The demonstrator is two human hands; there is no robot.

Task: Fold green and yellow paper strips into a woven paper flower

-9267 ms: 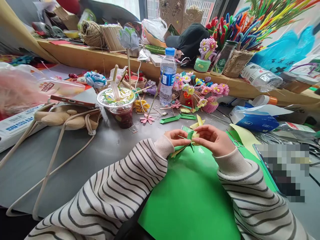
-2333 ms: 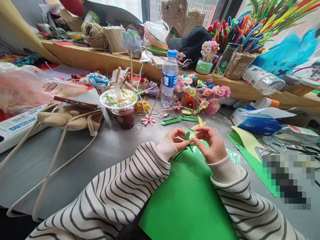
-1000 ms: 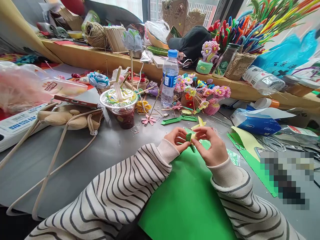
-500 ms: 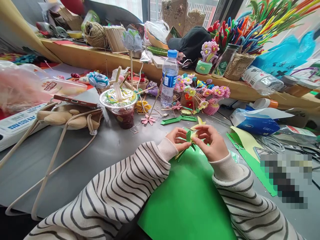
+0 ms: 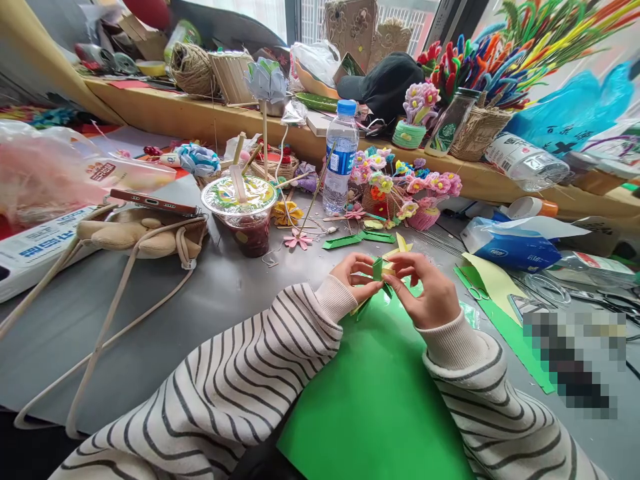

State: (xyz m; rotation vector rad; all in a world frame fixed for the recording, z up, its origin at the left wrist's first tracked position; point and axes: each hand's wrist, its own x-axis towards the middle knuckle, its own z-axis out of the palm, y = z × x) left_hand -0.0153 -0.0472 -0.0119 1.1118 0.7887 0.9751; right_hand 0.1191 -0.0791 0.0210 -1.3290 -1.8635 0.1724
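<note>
Between my hands is a small folded piece of green and yellow paper strips (image 5: 378, 269). My left hand (image 5: 354, 279) is closed on its left side, thumb and fingers pinching it. From the other side, my right hand (image 5: 425, 287) pinches the yellow part with thumb and fingertips. Strip ends stick out below the left fingers, and the fingers partly cover the folds. Under both hands and forearms lies a large green paper sheet (image 5: 375, 400). Just beyond the hands are folded green strips (image 5: 345, 241) and a yellow strip (image 5: 401, 244).
A lidded cup of dark drink (image 5: 245, 227) and a water bottle (image 5: 340, 160) stand beyond my hands. On the left lies a beige bag (image 5: 135, 233) with a phone (image 5: 154, 201) on it. Scissors (image 5: 610, 300) and a blue tissue pack (image 5: 510, 243) lie to the right.
My right hand has turned slightly, its fingers drawing closer around the yellow part. My left hand keeps its pinch. The whole view has shifted very slightly.
</note>
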